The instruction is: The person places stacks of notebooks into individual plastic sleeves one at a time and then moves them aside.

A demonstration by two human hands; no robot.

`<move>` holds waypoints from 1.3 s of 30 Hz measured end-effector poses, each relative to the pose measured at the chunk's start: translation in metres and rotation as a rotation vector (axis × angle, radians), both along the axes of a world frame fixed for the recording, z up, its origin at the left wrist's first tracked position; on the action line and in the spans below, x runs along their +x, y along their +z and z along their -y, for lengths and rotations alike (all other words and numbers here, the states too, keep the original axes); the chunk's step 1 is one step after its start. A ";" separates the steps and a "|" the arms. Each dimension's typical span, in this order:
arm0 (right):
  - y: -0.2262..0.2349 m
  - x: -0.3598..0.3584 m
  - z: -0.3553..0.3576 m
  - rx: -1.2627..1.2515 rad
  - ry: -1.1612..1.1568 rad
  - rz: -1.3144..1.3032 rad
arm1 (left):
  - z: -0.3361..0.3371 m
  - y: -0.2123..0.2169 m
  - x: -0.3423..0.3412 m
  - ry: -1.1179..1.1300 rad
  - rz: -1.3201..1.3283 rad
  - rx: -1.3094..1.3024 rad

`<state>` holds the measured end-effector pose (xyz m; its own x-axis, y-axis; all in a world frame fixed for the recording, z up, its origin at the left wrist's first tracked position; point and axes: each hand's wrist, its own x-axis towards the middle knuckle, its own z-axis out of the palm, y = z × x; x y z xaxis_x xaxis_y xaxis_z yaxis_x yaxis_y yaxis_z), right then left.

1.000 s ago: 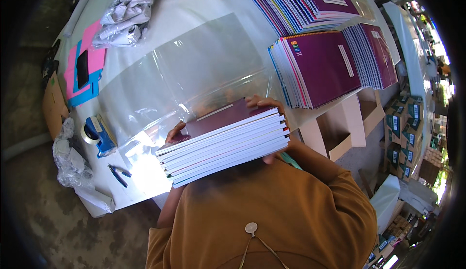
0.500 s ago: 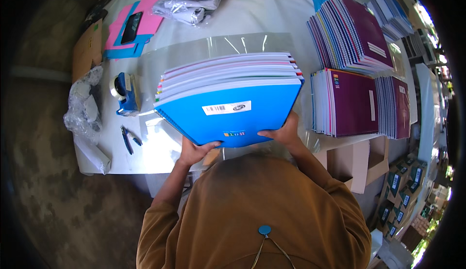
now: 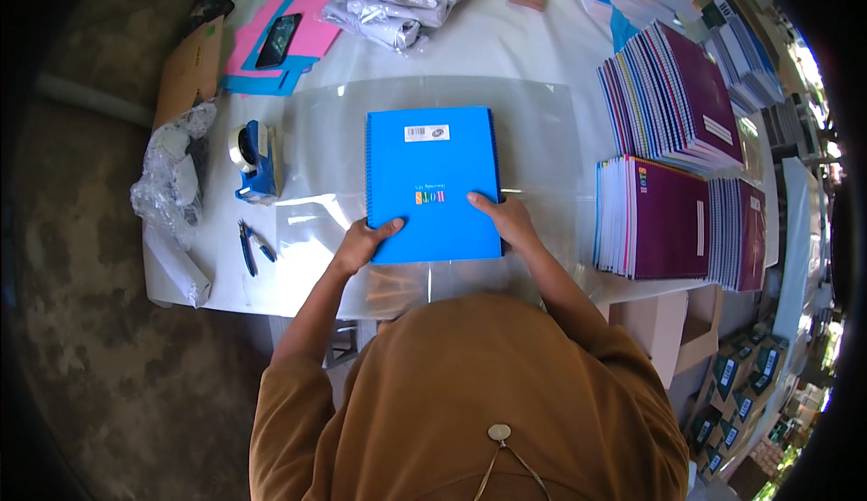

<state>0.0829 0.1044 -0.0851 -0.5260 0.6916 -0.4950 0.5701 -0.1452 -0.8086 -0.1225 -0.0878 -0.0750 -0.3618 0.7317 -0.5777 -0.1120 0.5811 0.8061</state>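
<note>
A stack of spiral notebooks with a bright blue cover (image 3: 433,158) on top lies flat over a clear plastic sheet (image 3: 542,131) in the middle of the table. A small white label is on the cover, and the wire binding runs down its left side. My left hand (image 3: 366,241) grips the lower left edge, thumb on the cover. On the lower right edge, my right hand (image 3: 508,221) holds the stack the same way. From above, the notebooks under the top one are mostly hidden, as are the fingers below my thumbs.
Left of the sheet stand a blue tape dispenser (image 3: 259,162) and cutting pliers (image 3: 248,248). A phone (image 3: 278,40) rests on pink and blue sheets. Crumpled plastic wrap (image 3: 402,4) lies at the back. Piles of purple notebooks (image 3: 668,216) line the right side, with a cardboard box (image 3: 646,320) below.
The notebook stack, tilted up with its layered page edges showing before, is now down flat on the plastic sheet. Both hands stay on it. The view has shifted slightly.
</note>
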 end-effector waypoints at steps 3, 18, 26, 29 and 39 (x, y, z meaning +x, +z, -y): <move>0.002 0.000 0.001 -0.033 -0.004 -0.031 | -0.002 0.000 -0.001 -0.016 0.026 -0.030; 0.000 0.025 0.014 0.049 0.039 -0.006 | 0.012 0.014 0.027 0.071 -0.047 0.000; 0.014 0.011 0.011 0.082 0.038 0.039 | 0.009 -0.005 0.014 0.056 -0.125 0.015; 0.030 0.019 0.008 0.265 0.086 0.241 | 0.004 0.012 0.005 -0.054 -0.443 -0.345; -0.052 0.092 0.006 1.165 -0.317 0.353 | 0.044 -0.071 -0.043 0.573 -1.385 -0.380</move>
